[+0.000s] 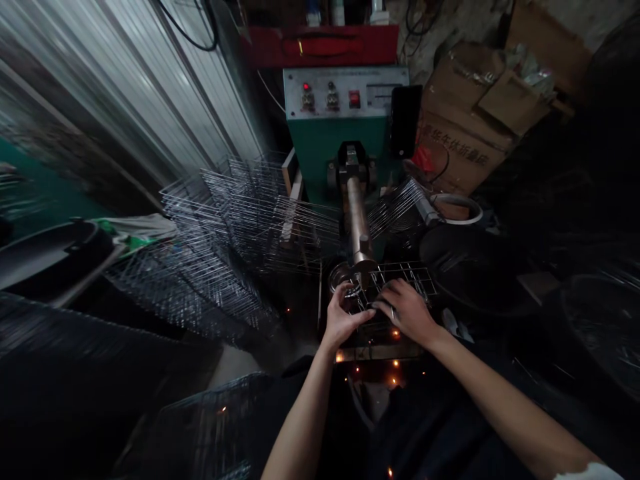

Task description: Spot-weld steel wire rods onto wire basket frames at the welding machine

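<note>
In the head view, a wire rack (423, 279) lies beneath the electrode arm (359, 217) of a green spot welder (315, 160). My left hand (344, 321) grips the rack's near left side, with thumb and fingers curled about its wires. From the right, my right hand (406, 310) bends over the rack with its fingers closed at the wires, close to my left thumb. The electrode tip comes down just beyond the fingers of both hands. Orange sparks (396, 364) scatter below my hands. Fingertips and wires overlap in dim light, so exact contact is partly hidden.
Stacked wire grids (215, 247) stand at left beside a corrugated metal sheet (135, 73). A control panel (345, 93) with a lit red lamp tops the welder, a phone (405, 120) at its right. Cardboard boxes (465, 120) and a round white-rimmed container (473, 210) are at right.
</note>
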A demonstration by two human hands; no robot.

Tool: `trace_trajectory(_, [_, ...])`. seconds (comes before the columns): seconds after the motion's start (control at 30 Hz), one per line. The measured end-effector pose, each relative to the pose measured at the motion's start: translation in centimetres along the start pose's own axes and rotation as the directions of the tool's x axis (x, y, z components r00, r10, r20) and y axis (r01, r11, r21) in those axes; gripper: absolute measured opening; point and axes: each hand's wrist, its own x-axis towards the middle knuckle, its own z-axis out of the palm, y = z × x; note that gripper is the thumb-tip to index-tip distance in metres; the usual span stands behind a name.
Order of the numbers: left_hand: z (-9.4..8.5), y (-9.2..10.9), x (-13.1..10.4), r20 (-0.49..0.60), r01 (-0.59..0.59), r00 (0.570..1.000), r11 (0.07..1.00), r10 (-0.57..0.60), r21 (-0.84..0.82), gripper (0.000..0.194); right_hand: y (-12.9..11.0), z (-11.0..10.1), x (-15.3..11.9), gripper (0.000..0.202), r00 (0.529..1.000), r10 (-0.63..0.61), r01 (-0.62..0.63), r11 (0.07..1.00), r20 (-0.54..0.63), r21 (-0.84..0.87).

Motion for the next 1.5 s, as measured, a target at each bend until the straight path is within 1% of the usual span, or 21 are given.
trace_trajectory(0.07, [0.1, -0.2, 0.4, 0.024, 0.014, 1.000, 0.997, -0.012, -0.081, 0.074, 0.2, 0.0, 0.4, 0.009, 1.000, 0.006, -0.006, 0.999, 0.001, -0.037])
trace_trajectory(0.13, [0.1, -0.2, 1.1, 0.021, 0.011, 1.000, 0.996, -0.009, -0.087, 0.074, 0.5, 0.2, 0.8, 0.008, 1.000, 0.012, -0.012, 0.998, -0.003, -0.065])
trace_trajectory(0.37, [-0.9, -0.4, 2.9, -0.032, -0.089, 0.995, 0.992, 0.092, 0.086, 0.073, 1.7, 1.0, 1.9, 0.012, 0.999, -0.016, 0.017, 1.000, -0.039, 0.012])
trace_trajectory(0.5, [-1.1, -0.4, 3.1, -0.024, -0.099, 0.994, 0.985, 0.104, 0.142, 0.074, 2.0, 1.1, 2.1, 0.012, 0.999, -0.018, 0.020, 0.999, -0.035, 0.050])
trace_trajectory(0.6, [-1.5, 0.3, 3.4, 0.000, -0.132, 0.991, 0.961, 0.137, 0.244, 0.076, 2.2, 1.4, 2.3, 0.013, 0.999, -0.030, 0.033, 0.994, -0.035, 0.104])
trace_trajectory(0.67, [-2.5, 0.8, 3.3, 0.061, -0.181, 0.984, 0.933, 0.170, 0.312, 0.083, 2.4, 1.6, 2.2, 0.013, 0.999, -0.034, 0.039, 0.986, -0.033, 0.164])
trace_trajectory(0.73, [-4.0, 0.3, 2.7, 0.116, -0.197, 0.979, 0.907, 0.166, 0.372, 0.107, 2.6, 1.3, 1.9, 0.011, 0.999, -0.020, 0.029, 0.971, -0.041, 0.238])
trace_trajectory(0.8, [-5.7, -1.7, 1.5, 0.095, -0.129, 0.990, 0.918, 0.100, 0.374, 0.138, 2.9, 0.5, 1.1, 0.013, 0.998, 0.033, -0.016, 0.949, -0.047, 0.313])
trace_trajectory(0.87, [-6.8, -5.0, -0.2, 0.028, 0.033, 0.999, 0.975, -0.040, 0.221, 0.154, 3.0, -0.5, -0.1, 0.016, 0.992, 0.122, -0.101, 0.918, -0.029, 0.383])
trace_trajectory(0.9, [-6.8, -6.9, -1.0, 0.027, 0.146, 0.989, 0.986, -0.149, 0.075, 0.153, 3.0, -1.0, -0.9, 0.017, 0.985, 0.174, -0.154, 0.897, -0.010, 0.413])
trace_trajectory(0.93, [-6.6, -8.7, -1.8, 0.074, 0.251, 0.967, 0.962, -0.244, -0.110, 0.153, 2.9, -1.4, -1.7, 0.017, 0.974, 0.225, -0.209, 0.869, 0.018, 0.448])
trace_trajectory(0.97, [-6.0, -10.3, -2.4, 0.140, 0.322, 0.946, 0.905, -0.294, -0.278, 0.151, 2.8, -1.7, -2.5, 0.019, 0.960, 0.277, -0.264, 0.829, 0.048, 0.493])
trace_trajectory(1.03, [-4.4, -12.7, -2.8, 0.214, 0.363, 0.930, 0.845, -0.300, -0.393, 0.144, 2.4, -2.0, -4.1, 0.023, 0.912, 0.392, -0.382, 0.701, 0.121, 0.603])
trace_trajectory(1.1, [-3.0, -13.8, -2.4, 0.230, 0.346, 0.935, 0.830, -0.269, -0.436, 0.132, 1.9, -2.1, -5.4, 0.035, 0.846, 0.497, -0.477, 0.543, 0.194, 0.691])
trace_trajectory(1.17, [-2.2, -13.9, -1.7, 0.229, 0.329, 0.942, 0.819, -0.247, -0.469, 0.123, 1.3, -2.2, -6.1, 0.047, 0.783, 0.581, -0.531, 0.437, 0.224, 0.726])
trace_trajectory(1.2, [-2.1, -13.8, -1.4, 0.228, 0.325, 0.943, 0.815, -0.243, -0.479, 0.120, 1.0, -2.3, -6.4, 0.048, 0.762, 0.605, -0.552, 0.417, 0.233, 0.723])
trace_trajectory(1.27, [-2.4, -13.3, -1.2, 0.220, 0.323, 0.945, 0.813, -0.244, -0.484, 0.117, 0.6, -2.6, -6.5, 0.043, 0.741, 0.624, -0.581, 0.409, 0.248, 0.704])
trace_trajectory(1.3, [-2.6, -12.9, -1.4, 0.212, 0.321, 0.946, 0.816, -0.247, -0.481, 0.116, 0.4, -2.8, -6.4, 0.039, 0.743, 0.614, -0.587, 0.411, 0.264, 0.697])
trace_trajectory(1.33, [-3.0, -12.6, -1.7, 0.199, 0.316, 0.948, 0.822, -0.250, -0.474, 0.115, 0.2, -3.0, -6.3, 0.036, 0.757, 0.589, -0.583, 0.413, 0.283, 0.700])
trace_trajectory(1.4, [-4.0, -11.6, -2.8, 0.166, 0.302, 0.953, 0.840, -0.254, -0.450, 0.112, -0.5, -3.6, -6.0, 0.034, 0.811, 0.490, -0.538, 0.409, 0.321, 0.737])
trace_trajectory(1.5, [-6.5, -8.9, -4.9, 0.058, 0.245, 0.969, 0.892, -0.241, -0.380, 0.106, -2.4, -4.8, -5.4, 0.040, 0.886, 0.270, -0.461, 0.431, 0.377, 0.776])
